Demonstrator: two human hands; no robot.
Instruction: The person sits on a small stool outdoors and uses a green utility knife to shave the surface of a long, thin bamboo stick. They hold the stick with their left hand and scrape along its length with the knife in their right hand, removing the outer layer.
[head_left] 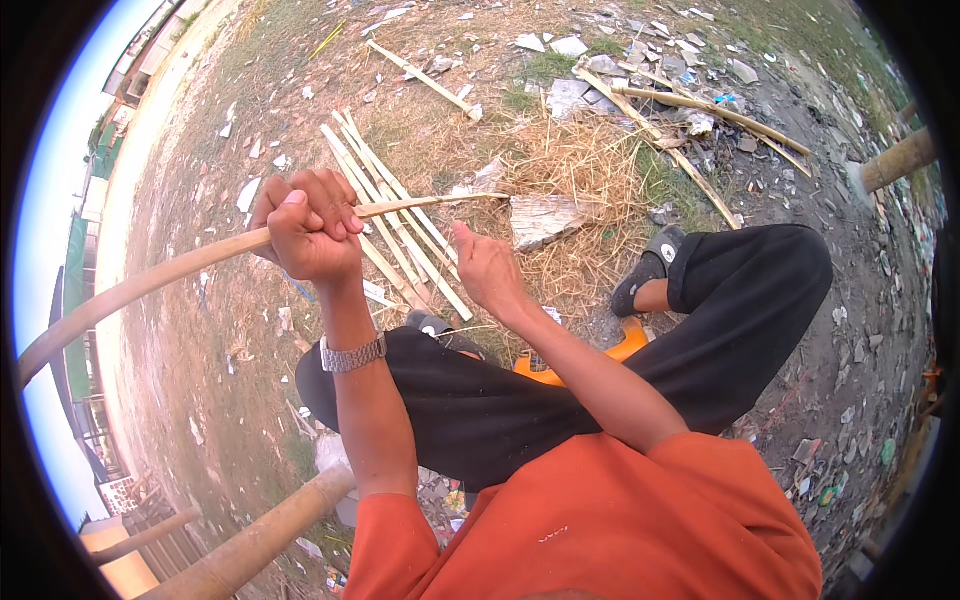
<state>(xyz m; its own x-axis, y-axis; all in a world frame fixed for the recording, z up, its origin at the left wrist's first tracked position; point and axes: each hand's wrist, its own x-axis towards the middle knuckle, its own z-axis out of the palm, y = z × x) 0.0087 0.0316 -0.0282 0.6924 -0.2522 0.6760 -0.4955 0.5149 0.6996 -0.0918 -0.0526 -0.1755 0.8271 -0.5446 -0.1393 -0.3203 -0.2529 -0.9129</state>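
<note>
**Bamboo strip gripped in the left fist, right hand loose beside it**

Bamboo strip (150,280), long and pale, runs in a bent line from the far left rim of the view, through the left hand, to a thin tip at about the middle of the scene. It is thick at the left end and narrows toward the right. The left hand (308,228) is clenched around it in a tight fist, fingers curled over the top, held up above the ground. A metal wristwatch (352,354) sits on that wrist.

The right hand (487,268) is just right of the fist, below the thin end of the strip. Its fingers are loosely spread and it grasps nothing; whether a fingertip touches the strip I cannot tell.

Below the hands the person sits with legs in black trousers (740,320) crossed, one foot in a grey sandal (645,275) to the right. The sleeves are orange (600,520). Something orange (628,345) shows between the legs, mostly hidden.

On the ground beyond the hands lies a bundle of split bamboo slats (395,215), and right of it a patch of dry straw (580,190). Farther off, to the right, lie longer bamboo poles (700,105) among scattered rubble. A thick bamboo pole (255,540) crosses the near left corner.
</note>
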